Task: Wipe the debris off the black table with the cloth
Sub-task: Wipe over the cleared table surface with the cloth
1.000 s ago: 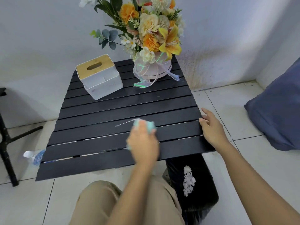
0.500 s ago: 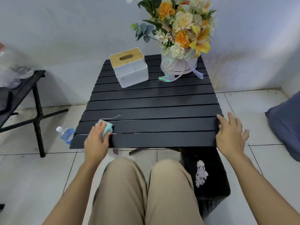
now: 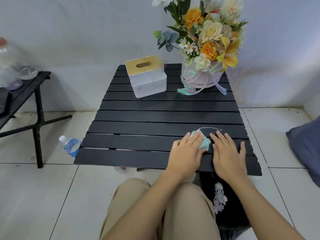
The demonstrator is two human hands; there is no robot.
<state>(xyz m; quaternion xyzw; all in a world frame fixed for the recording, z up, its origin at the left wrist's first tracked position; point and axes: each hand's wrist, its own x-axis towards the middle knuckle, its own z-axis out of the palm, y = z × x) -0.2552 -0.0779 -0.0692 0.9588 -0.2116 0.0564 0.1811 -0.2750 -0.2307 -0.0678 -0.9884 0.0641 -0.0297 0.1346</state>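
The black slatted table [image 3: 155,116] stands in front of my knees. My left hand [image 3: 186,154] presses a small mint-green cloth [image 3: 204,144] onto the near right slats, with a loose white thread curling off the cloth's far side. Just right of the cloth, my right hand [image 3: 226,153] lies flat on the table with its fingers spread, its index finger almost touching the cloth. I see no debris on the slats.
A white tissue box with a wooden lid [image 3: 147,76] and a flower arrangement in a pink pot [image 3: 202,49] stand at the table's back. A black bin bag with white scraps [image 3: 220,200] hangs under the near right corner. A water bottle [image 3: 70,146] lies on the floor left; a black bench [image 3: 37,108] is far left.
My left hand swept the cloth from the near left edge across to the right side. My right hand moved from the table's right edge onto the slats beside the cloth.
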